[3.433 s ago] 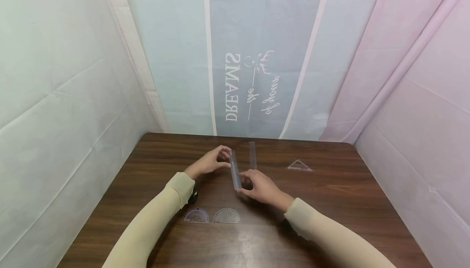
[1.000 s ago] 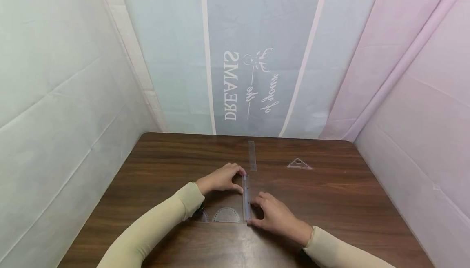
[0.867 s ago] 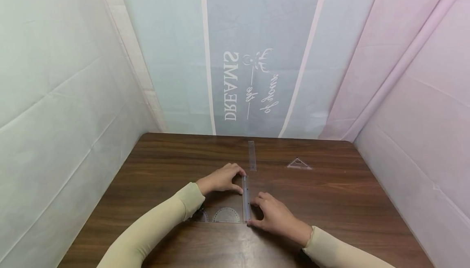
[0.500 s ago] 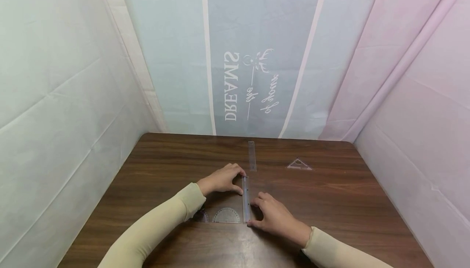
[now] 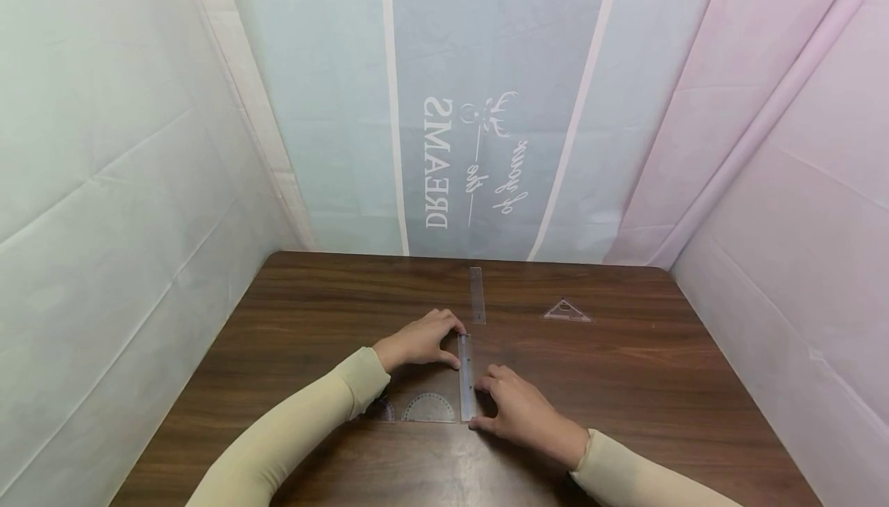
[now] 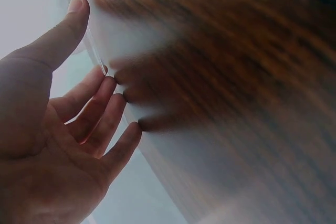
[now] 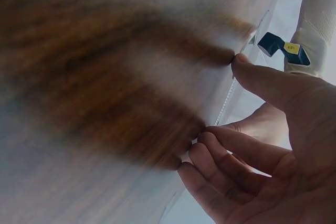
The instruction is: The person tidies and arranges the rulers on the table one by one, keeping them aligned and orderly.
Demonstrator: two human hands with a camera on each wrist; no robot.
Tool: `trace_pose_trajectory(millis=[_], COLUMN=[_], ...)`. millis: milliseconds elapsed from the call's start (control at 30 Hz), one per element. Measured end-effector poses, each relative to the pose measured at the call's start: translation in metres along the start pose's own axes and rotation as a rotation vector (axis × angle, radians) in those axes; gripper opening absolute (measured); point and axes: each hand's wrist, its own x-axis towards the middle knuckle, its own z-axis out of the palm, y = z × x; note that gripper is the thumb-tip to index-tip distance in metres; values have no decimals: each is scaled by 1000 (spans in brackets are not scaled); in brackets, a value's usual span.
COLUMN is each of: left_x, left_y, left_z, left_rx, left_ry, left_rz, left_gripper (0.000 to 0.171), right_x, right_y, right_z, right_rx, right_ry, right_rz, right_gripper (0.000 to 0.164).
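Spanning the scene, the creased blue-grey cloth backdrop (image 5: 333,106) hangs matt behind the dark brown wood-grain table (image 5: 660,383), whose top carries a soft gloss. And here's the work: the bare left hand (image 5: 421,337), thumb and fingers spread apart, rests its tips against the left side and far end of the long, clear plastic ruler with a bluish stripe (image 5: 466,383). Opposite, the bare right hand (image 5: 521,413), thumb also spread from gently bent fingers, touches the ruler's right side towards its near end. Neither appears to pinch; it's bracing from both flanks, the ruler lying on the table between them, pointing away from the person. Doing this well, I'd judge, takes light, equal pressure low on the edges, since slick plastic could skid or twist here. Beyond lies a flat, thin clear plastic ruler (image 5: 477,296), then, off to the right, a clear plastic triangular set square (image 5: 566,316). Just left of the braced ruler sits a clear half-round plastic protractor (image 5: 428,408), finely marked around its curve; beside it, a purple-tinted half-round protractor (image 5: 384,410) is partly hidden by the pale cuffed sleeve (image 5: 299,422).
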Motion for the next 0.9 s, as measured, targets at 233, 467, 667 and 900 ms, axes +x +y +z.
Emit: trace_pose_trajectory(millis=[233,467,667,900], left_x=[-1,-2,-1,0], left_y=[2,5,5,3], left_z=[-1,-3,-2,-1], left_rx=[14,10,12,23], left_ry=[1,4,3,1], left_rz=[-1,2,3,-2], left_gripper=[62,61,61,62], right_x=[0,-2,-2,-1], right_y=[0,0,0,0], right_z=[0,-2,-3,-4], right_rx=[-7,-11,-10,-5], right_ry=[10,27,12,-1], right_rz=[-4,-16,-10,-7], right_gripper=[54,53,54,55])
